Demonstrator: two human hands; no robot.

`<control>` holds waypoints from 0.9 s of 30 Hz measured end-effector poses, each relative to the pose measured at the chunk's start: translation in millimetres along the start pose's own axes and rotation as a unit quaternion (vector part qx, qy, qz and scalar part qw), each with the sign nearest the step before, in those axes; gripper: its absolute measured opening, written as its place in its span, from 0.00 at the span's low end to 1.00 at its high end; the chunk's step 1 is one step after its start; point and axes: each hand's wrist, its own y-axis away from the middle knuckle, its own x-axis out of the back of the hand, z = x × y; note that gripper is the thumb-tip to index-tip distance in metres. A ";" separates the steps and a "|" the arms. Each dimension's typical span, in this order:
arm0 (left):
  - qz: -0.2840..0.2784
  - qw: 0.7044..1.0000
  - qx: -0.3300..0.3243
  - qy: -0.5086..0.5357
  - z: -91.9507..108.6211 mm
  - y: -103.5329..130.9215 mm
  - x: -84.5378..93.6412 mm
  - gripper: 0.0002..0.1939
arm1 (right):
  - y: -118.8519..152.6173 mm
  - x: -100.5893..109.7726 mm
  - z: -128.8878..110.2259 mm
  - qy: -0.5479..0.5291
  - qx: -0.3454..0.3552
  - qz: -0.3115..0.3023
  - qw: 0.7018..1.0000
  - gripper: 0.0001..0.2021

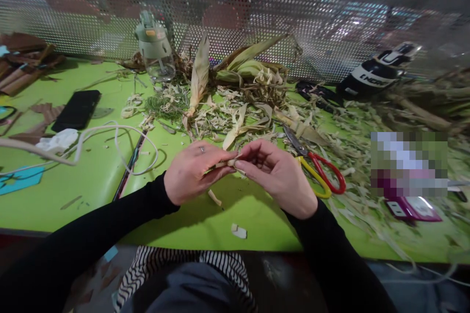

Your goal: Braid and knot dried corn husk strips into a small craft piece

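Observation:
A small pale piece of dried husk (232, 162) is pinched between both hands above the green table. My left hand (200, 168), with a ring on one finger, closes round its left end. From the right, my right hand (277, 171) grips the other end between thumb and forefinger. Behind the hands lies a heap of husk shreds (216, 120), with an upright corn husk (200, 78) in it. Scissors (316, 161) with one red and one yellow handle lie just right of my right hand. Small husk scraps (239, 231) rest near the front edge.
A clear bottle (156, 49) stands at the back left, and a black bottle (374, 76) leans at the back right. A phone (77, 110), a white cable (121, 127) and blue paper (22, 180) lie left. A perforated metal screen (235, 14) borders the back of the green table (165, 225).

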 end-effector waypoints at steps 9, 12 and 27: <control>-0.036 0.992 0.051 0.112 5.6 -2.7 2.1 0.08 | 1.2 2.0 3.0 0.016 0.042 -0.001 0.999 0.03; -0.048 0.982 0.103 0.153 6.7 -3.9 2.7 0.09 | 1.0 3.0 1.7 0.011 0.040 -0.009 0.999 0.04; -0.175 0.885 0.269 0.337 -2.3 -7.3 3.0 0.11 | -2.6 1.5 2.2 0.215 0.109 -0.033 0.970 0.05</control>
